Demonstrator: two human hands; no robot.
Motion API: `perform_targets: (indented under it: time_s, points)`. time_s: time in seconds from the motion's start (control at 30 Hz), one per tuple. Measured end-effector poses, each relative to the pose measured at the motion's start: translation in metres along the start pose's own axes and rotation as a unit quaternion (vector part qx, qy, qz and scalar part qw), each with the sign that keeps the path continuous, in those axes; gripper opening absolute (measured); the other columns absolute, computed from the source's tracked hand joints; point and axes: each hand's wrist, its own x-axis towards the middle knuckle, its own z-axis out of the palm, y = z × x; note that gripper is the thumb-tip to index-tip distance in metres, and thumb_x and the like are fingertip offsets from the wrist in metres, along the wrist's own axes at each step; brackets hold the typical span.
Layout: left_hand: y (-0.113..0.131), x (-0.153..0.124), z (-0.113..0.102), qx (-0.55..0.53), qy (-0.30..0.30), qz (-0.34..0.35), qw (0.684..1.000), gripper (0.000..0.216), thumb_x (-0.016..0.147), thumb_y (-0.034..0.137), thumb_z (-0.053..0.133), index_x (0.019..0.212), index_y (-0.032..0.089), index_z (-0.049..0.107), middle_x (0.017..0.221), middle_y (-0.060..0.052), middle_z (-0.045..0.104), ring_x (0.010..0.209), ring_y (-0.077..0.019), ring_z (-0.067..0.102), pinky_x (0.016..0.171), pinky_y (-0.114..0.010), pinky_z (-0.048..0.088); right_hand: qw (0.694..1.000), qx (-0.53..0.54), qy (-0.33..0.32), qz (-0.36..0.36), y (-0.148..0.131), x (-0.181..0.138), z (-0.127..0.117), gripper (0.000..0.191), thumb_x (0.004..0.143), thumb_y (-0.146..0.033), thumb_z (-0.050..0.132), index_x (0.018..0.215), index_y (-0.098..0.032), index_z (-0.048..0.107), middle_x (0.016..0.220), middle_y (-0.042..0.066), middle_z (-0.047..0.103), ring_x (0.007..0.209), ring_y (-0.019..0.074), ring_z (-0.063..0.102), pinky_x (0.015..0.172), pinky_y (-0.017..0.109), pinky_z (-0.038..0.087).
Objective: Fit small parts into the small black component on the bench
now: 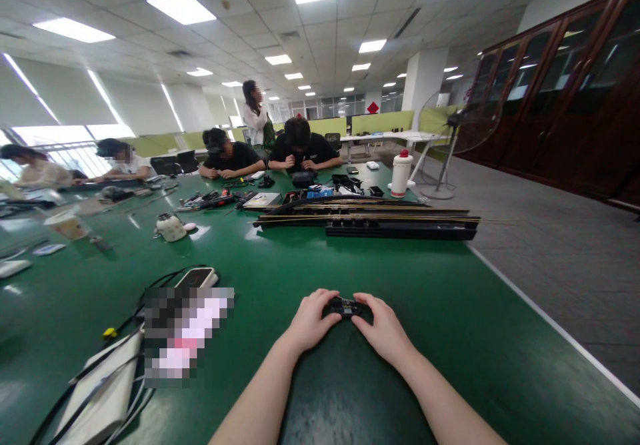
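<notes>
Between my two hands, just above or on the green tabletop [280, 268], is a small black part [346, 307] with a greyish, metallic-looking middle. Its exact kind is too small to make out. My left hand [316, 315] grips its left end between thumb and fingers. The right end is pinched the same way by my right hand [379, 321]. Fingertips cover both ends of the part, so only its centre shows.
Long black rails [400, 230] with thin brass-coloured rods lie across the table ahead. A white bottle [401, 175] with a red cap stands behind them. To the left are a phone [197, 278], cables and a cream-coloured case [103, 385]. Several people sit around the table.
</notes>
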Motion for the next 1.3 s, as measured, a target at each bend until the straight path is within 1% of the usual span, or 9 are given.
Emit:
perform_targets:
  time_s: [0.13,0.4,0.5,0.63,0.83,0.93,1.07,1.17,1.3]
  points:
    - [0.001,-0.001,0.0,0.005,0.0,-0.01,1.0,0.044,0.079,0.022,0.061,0.123,0.024,0.052,0.117,-0.006,0.058,0.107,-0.0233,0.054,0.095,-0.038,0.04,1.0,-0.009,-0.008,0.003,0.001,0.0,0.0,0.038,0.072,-0.019,0.059,0.11,-0.018,0.06,0.112,0.009,0.066,0.106,0.0229,0.059,0.097,0.038,0.041]
    - [0.003,-0.002,-0.001,0.024,-0.004,0.001,1.0,0.035,0.079,0.023,0.06,0.114,0.023,0.056,0.114,-0.004,0.06,0.106,-0.023,0.054,0.092,-0.037,0.042,1.0,0.007,-0.002,-0.005,0.002,-0.001,-0.001,0.036,0.073,-0.02,0.058,0.108,-0.02,0.061,0.111,0.008,0.066,0.106,0.0221,0.059,0.097,0.038,0.042]
    - [0.001,-0.002,-0.001,0.025,-0.007,0.0,1.0,0.038,0.079,0.024,0.061,0.116,0.023,0.055,0.114,-0.005,0.06,0.106,-0.0232,0.054,0.092,-0.037,0.041,1.0,0.016,0.0,-0.002,0.0,-0.002,-0.002,0.035,0.073,-0.021,0.058,0.108,-0.019,0.062,0.11,0.007,0.067,0.106,0.0221,0.06,0.096,0.038,0.042]
    - [0.001,0.001,-0.005,0.021,-0.036,-0.017,0.999,0.046,0.075,0.027,0.065,0.119,0.022,0.054,0.114,-0.005,0.06,0.106,-0.0242,0.054,0.093,-0.038,0.041,1.0,0.019,-0.006,0.008,-0.002,-0.001,-0.002,0.032,0.071,-0.021,0.059,0.103,-0.02,0.063,0.107,0.006,0.068,0.104,0.0224,0.061,0.096,0.038,0.043]
    - [0.006,0.008,-0.014,0.034,-0.075,-0.021,0.996,0.039,0.074,0.03,0.066,0.111,0.022,0.06,0.107,-0.005,0.061,0.1,-0.0249,0.057,0.087,-0.036,0.045,0.999,0.018,-0.044,0.017,-0.006,0.007,-0.007,0.038,0.068,-0.021,0.061,0.105,-0.016,0.063,0.106,0.009,0.068,0.102,0.0234,0.061,0.094,0.038,0.044]
    - [0.005,0.005,-0.014,0.038,-0.062,0.001,0.997,0.039,0.076,0.031,0.064,0.113,0.021,0.059,0.111,-0.006,0.06,0.102,-0.0254,0.055,0.089,-0.037,0.043,0.998,0.026,-0.06,0.005,-0.006,0.009,-0.011,0.041,0.064,-0.024,0.065,0.105,-0.018,0.064,0.109,0.008,0.067,0.104,0.0239,0.061,0.094,0.039,0.044]
    - [-0.001,0.001,-0.011,0.021,-0.037,0.019,0.999,0.044,0.079,0.028,0.061,0.122,0.022,0.052,0.117,-0.006,0.058,0.106,-0.0242,0.052,0.093,-0.037,0.04,0.998,0.029,-0.047,-0.028,-0.004,0.007,-0.01,0.032,0.068,-0.028,0.064,0.1,-0.022,0.067,0.108,0.007,0.068,0.105,0.0249,0.06,0.096,0.041,0.043]
    - [-0.003,0.002,-0.011,0.015,-0.042,0.028,0.999,0.039,0.08,0.029,0.061,0.118,0.024,0.054,0.113,-0.005,0.059,0.105,-0.0236,0.052,0.093,-0.037,0.039,0.997,0.018,-0.056,-0.044,-0.001,0.006,-0.005,0.034,0.068,-0.031,0.067,0.101,-0.024,0.068,0.112,0.007,0.067,0.109,0.0259,0.058,0.099,0.042,0.04]
    - [0.0,0.004,-0.015,0.016,-0.045,0.034,0.998,0.036,0.078,0.027,0.062,0.114,0.026,0.055,0.113,-0.003,0.059,0.105,-0.0231,0.051,0.092,-0.035,0.038,0.997,-0.001,-0.065,-0.051,0.004,0.01,-0.001,0.029,0.072,-0.035,0.064,0.099,-0.025,0.069,0.112,0.008,0.067,0.109,0.0271,0.057,0.1,0.045,0.039]
